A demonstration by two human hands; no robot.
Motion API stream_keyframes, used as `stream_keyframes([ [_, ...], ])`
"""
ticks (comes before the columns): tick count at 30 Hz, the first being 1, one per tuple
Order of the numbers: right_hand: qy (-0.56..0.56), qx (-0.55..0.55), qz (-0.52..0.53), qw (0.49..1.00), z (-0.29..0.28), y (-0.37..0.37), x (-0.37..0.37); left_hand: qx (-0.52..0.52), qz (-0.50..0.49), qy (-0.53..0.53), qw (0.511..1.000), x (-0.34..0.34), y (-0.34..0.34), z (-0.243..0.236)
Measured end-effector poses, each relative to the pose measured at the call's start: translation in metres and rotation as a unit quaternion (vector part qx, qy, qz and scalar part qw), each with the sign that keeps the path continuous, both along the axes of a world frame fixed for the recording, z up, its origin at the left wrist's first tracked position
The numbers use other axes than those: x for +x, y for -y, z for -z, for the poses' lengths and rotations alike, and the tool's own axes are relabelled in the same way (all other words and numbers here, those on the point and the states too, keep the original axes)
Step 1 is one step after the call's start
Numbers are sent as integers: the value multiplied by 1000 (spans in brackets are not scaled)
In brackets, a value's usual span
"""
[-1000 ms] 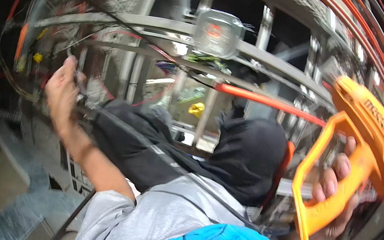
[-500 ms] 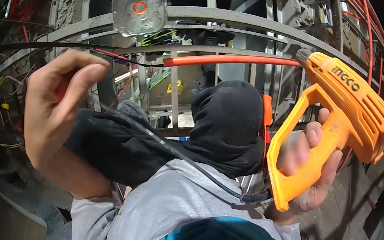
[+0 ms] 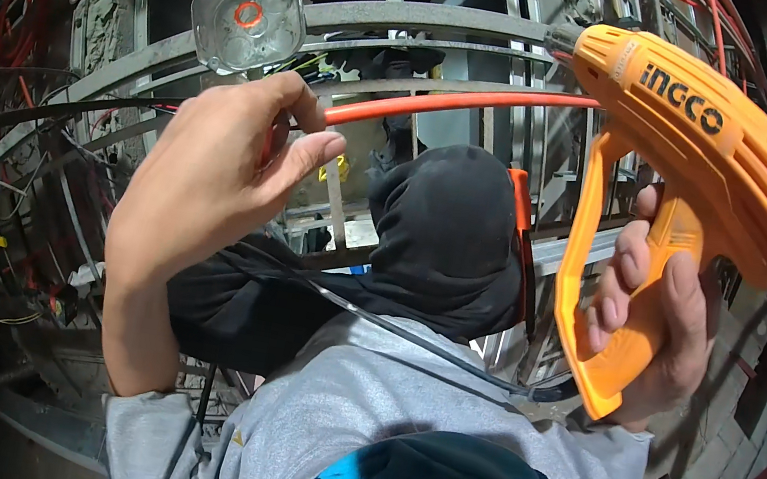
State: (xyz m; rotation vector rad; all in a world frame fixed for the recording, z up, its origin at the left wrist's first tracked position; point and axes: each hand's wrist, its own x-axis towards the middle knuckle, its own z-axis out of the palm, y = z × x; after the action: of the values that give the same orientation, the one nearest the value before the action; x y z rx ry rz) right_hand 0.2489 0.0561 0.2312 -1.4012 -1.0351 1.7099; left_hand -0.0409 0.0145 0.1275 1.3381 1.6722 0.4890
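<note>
My right hand point(image 3: 658, 296) is wrapped around the handle of an orange heat gun point(image 3: 716, 133), whose nozzle points left. A curved orange-red tube point(image 3: 457, 102) runs leftward from behind the gun. At the tube's left end my left hand point(image 3: 212, 170) has its fingers curled, the index finger covering that end and the thumb just below. How firmly the fingers press on it is hidden. A dark cable point(image 3: 52, 96) leads off to the left beyond my hand. Above the hand stands a clear, rounded-square box point(image 3: 253, 20) with an orange ring in it.
Metal framing bars point(image 3: 421, 17) cross the space ahead, with red cables point(image 3: 25, 7) hanging at the far left. My bent knee point(image 3: 446, 230) in dark cloth is below the tube. The heat gun's black cord point(image 3: 445, 356) crosses my lap.
My left hand has moved right and up to the left end of the tube. The heat gun has come up slightly, still in my right hand. The view has shifted a little.
</note>
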Motion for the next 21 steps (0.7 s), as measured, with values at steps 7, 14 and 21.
stream_keyframes([
  [7,98,-29,-41,994,-24,-7,-7,64,125,-30,990,4,34,59],
  [14,141,-28,-22,989,-7,-8,-7,37,28,109,993,-25,24,10],
  [21,121,-28,-53,991,-6,-13,-4,249,-23,-53,967,-54,12,6],
])
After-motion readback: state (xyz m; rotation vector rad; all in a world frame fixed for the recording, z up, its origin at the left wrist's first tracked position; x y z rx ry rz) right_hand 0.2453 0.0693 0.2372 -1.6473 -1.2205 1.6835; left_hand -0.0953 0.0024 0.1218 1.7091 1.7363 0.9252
